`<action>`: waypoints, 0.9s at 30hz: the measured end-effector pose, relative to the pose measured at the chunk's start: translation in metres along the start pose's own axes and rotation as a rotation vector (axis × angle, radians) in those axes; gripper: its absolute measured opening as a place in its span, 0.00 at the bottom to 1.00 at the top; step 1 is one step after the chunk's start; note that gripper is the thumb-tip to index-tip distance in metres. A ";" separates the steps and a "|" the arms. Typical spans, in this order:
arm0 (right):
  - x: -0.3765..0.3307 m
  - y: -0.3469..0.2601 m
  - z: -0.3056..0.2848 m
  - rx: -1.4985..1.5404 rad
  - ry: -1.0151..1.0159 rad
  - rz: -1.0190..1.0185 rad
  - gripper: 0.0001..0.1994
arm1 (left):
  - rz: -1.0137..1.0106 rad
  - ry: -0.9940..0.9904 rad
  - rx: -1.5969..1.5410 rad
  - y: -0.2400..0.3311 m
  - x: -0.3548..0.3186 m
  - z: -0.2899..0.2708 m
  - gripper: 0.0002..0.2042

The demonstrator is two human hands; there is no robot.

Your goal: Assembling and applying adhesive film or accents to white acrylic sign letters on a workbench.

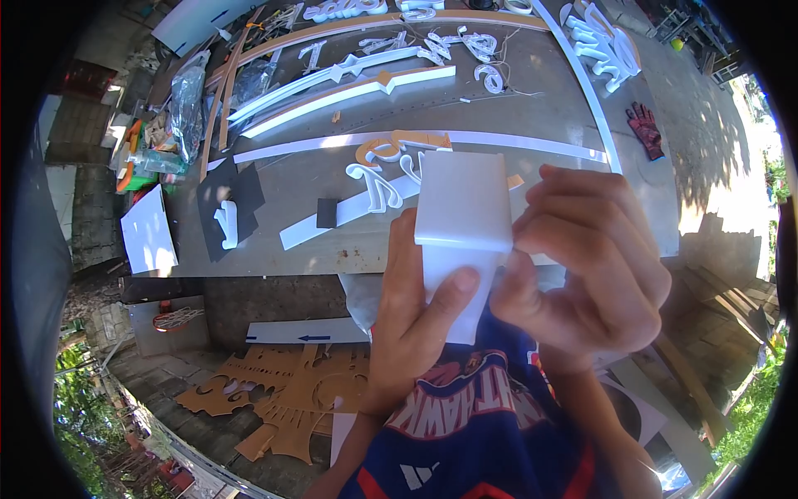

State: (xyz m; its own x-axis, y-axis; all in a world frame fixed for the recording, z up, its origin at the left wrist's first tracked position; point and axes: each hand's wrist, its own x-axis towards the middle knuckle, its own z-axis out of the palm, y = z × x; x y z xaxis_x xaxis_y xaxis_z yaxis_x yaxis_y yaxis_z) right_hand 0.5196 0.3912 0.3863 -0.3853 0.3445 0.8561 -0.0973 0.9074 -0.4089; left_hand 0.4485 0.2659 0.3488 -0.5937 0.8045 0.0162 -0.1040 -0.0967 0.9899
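Observation:
Close in front of me, a white, glossy box-shaped piece (462, 195) with a squared, slightly wider top is tilted up above the near table edge. My left hand (409, 320) is wrapped round its lower part from the left, thumb pressed on the front face. On the other side, my right hand (594, 254) is curled, with its thumb and forefinger closed right at the piece's right edge. Whatever is between those fingertips, if anything, is too small or hidden to name. Just behind lie a white cut-out letter (378, 187) and a brown-faced one (399, 148), partly covered by the piece.
The grey table (291, 200) carries long white strips (357, 104), several white letters (457, 46), black sheets (229, 204) and a small black square (327, 213). A dark red glove (646, 131) lies at the right. Below the table are brown cut-out boards (291, 395).

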 end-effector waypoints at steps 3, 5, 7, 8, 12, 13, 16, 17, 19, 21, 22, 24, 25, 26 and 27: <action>0.000 0.002 -0.002 0.026 -0.008 -0.015 0.07 | -0.040 0.039 -0.069 0.002 -0.001 0.005 0.22; 0.000 0.001 -0.004 0.047 -0.042 0.009 0.06 | -0.049 0.048 -0.189 0.002 0.000 0.006 0.22; -0.002 0.001 -0.006 0.055 -0.063 0.019 0.06 | -0.062 0.065 -0.214 0.000 -0.001 0.005 0.23; -0.003 0.001 -0.006 0.062 -0.081 0.029 0.06 | -0.074 0.081 -0.238 -0.001 -0.001 0.005 0.23; -0.001 -0.001 -0.007 0.068 -0.092 0.035 0.07 | -0.055 0.065 -0.226 -0.001 0.000 0.003 0.24; -0.001 -0.002 -0.007 0.062 -0.090 0.039 0.07 | -0.065 0.065 -0.224 0.000 0.000 0.003 0.23; -0.001 -0.003 -0.008 0.056 -0.092 0.044 0.07 | -0.082 0.068 -0.206 0.002 -0.001 0.002 0.23; -0.001 -0.004 -0.008 0.054 -0.094 0.045 0.07 | -0.091 0.070 -0.190 0.002 -0.002 0.001 0.22; -0.002 -0.003 -0.008 0.041 -0.084 0.039 0.07 | -0.086 0.061 -0.151 0.002 -0.002 0.001 0.21; -0.002 -0.003 -0.007 0.031 -0.075 0.035 0.07 | -0.081 0.055 -0.110 0.003 -0.002 -0.001 0.21; -0.001 -0.004 -0.006 0.026 -0.064 0.031 0.06 | -0.059 0.053 -0.048 0.004 -0.002 -0.001 0.21; 0.000 -0.004 -0.004 0.020 -0.053 0.029 0.06 | -0.038 0.050 0.013 0.006 -0.002 -0.004 0.21; 0.000 -0.005 -0.003 0.013 -0.033 0.014 0.06 | -0.031 0.026 0.078 0.007 -0.001 -0.006 0.21; 0.000 -0.005 -0.002 0.006 -0.013 -0.001 0.07 | -0.023 0.001 0.143 0.007 -0.001 -0.007 0.22; 0.000 -0.004 -0.002 0.006 -0.014 0.000 0.07 | -0.024 0.001 0.143 0.007 -0.001 -0.007 0.22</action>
State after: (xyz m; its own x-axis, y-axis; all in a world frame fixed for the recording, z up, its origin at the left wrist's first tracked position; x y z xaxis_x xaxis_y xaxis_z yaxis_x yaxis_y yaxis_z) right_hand 0.5212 0.3878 0.3889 -0.3977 0.3408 0.8519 -0.1027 0.9061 -0.4104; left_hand 0.4431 0.2603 0.3546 -0.5932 0.8050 -0.0074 -0.0036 0.0066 1.0000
